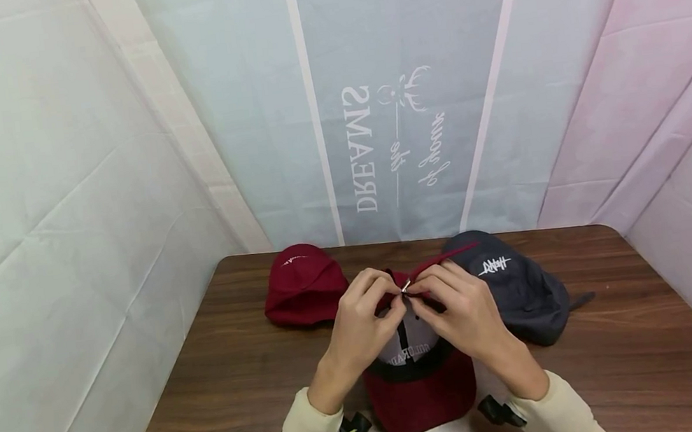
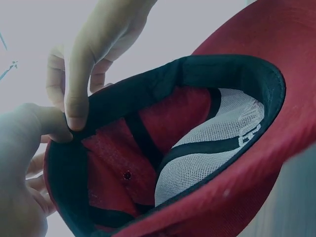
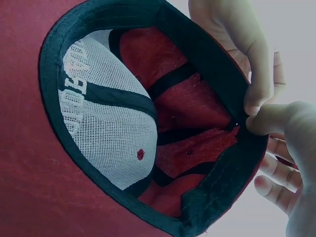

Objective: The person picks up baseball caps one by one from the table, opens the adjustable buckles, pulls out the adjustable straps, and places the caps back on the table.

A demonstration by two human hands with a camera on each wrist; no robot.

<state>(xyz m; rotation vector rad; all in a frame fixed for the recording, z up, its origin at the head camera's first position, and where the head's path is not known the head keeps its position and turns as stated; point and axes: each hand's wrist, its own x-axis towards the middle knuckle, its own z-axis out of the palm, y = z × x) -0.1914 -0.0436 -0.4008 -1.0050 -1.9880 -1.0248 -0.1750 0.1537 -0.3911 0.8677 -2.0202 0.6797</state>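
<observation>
A dark red baseball cap (image 1: 425,399) lies on the table with its brim towards me and its opening facing up. Inside it, the wrist views show a black sweatband (image 2: 232,69), red cloth, and a white mesh panel (image 3: 106,123) backing the lettering. At the cap's back edge, my left hand (image 1: 363,320) pinches the band beside a small metal buckle (image 1: 405,285). My right hand (image 1: 466,307) pinches just across from it, thumb and fingertips close to the buckle. From there a red strap (image 1: 448,254) sticks out to the right. The fingertips partly hide the buckle.
Another red cap (image 1: 302,284) sits at the back left of the brown wooden table (image 1: 232,397). A dark grey cap (image 1: 519,296) with white lettering is on the right, its strap end pointing right. Cloth curtains (image 1: 402,27) enclose the table's back and sides.
</observation>
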